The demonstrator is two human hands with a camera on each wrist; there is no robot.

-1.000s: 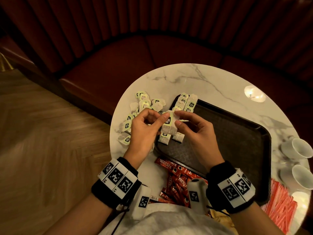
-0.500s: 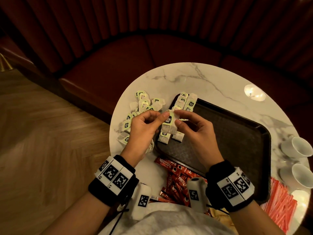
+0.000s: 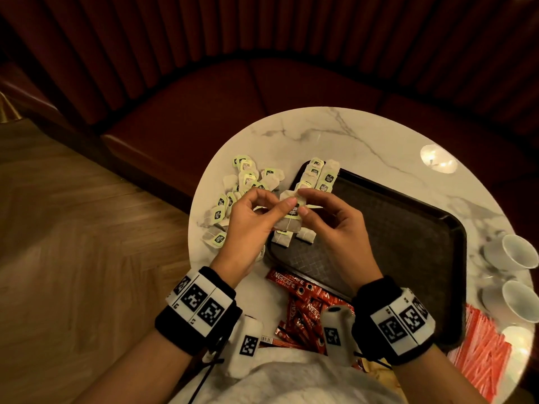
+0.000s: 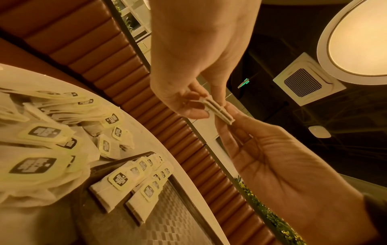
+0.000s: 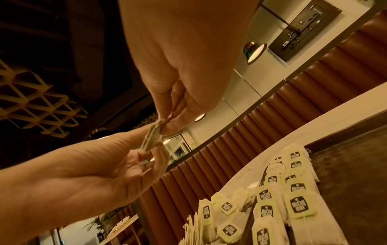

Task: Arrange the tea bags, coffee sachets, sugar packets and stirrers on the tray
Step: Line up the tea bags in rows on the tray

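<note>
Both hands pinch one tea bag [image 3: 290, 221] with a pale green tag, just above the left edge of the dark tray [image 3: 408, 228]. My left hand [image 3: 281, 204] holds it from the left with thumb and fingers, and my right hand [image 3: 302, 202] from the right. The wrist views show the tea bag [image 4: 218, 112] [image 5: 153, 137] edge on between the fingertips. Rows of tea bags [image 3: 319, 176] lie in the tray's far left corner, and two more [image 3: 284, 239] lie under the hands. A loose pile of tea bags [image 3: 245, 182] sits on the table to the left.
Red coffee sachets [image 3: 300, 304] lie heaped on the round marble table [image 3: 350, 135] near my body. Red-and-white packets [image 3: 481, 354] lie at the right front edge, with two white cups [image 3: 519, 252] beyond them. A red bench curves behind the table.
Both hands stay in nearly the same place with the tea bag between them. Only the fingers have shifted slightly on it.
</note>
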